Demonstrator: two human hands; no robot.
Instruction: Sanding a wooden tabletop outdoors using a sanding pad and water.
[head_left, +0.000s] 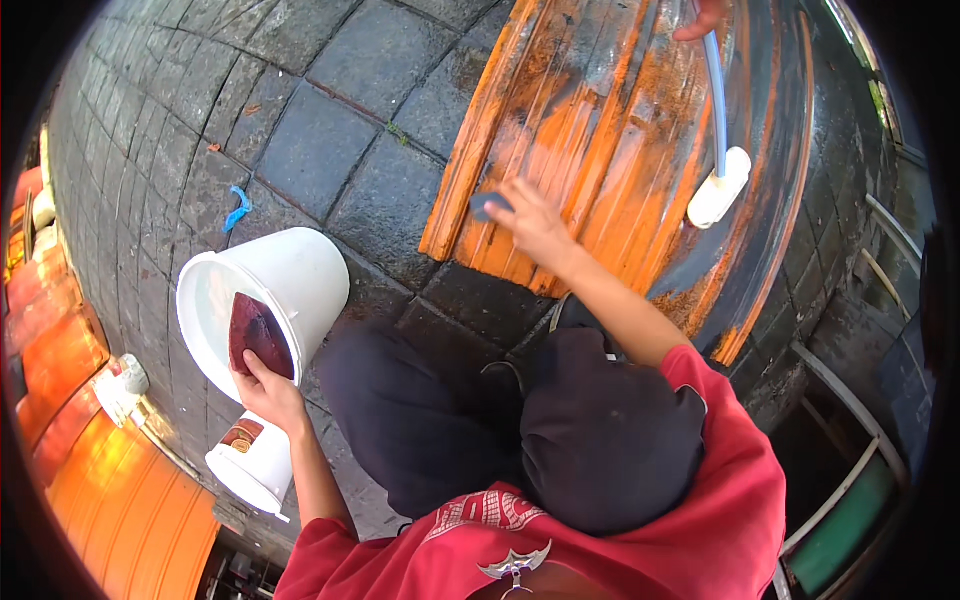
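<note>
My left hand [268,388] is closed on the lower edge of a dark red, wet-looking sheet like sandpaper [262,338]. It holds this sheet at the mouth of a large white bucket [318,280], which is tilted in the view. To the right, my right hand [538,225] grips a small dark grey-blue pad [490,207]. That pad lies against the left part of an orange ribbed metal panel [610,170]. The panel is wet, with dark patches and worn paint. Whether the pad is a folded piece of the same sheet, I cannot tell.
Another person's hand [705,18] holds a blue-grey pole [716,100] ending in a white oblong head [718,187] on the panel. A smaller white bucket [255,465] stands by my left forearm. A blue scrap [238,207] lies on grey paving. Orange panels [130,500] lie far left.
</note>
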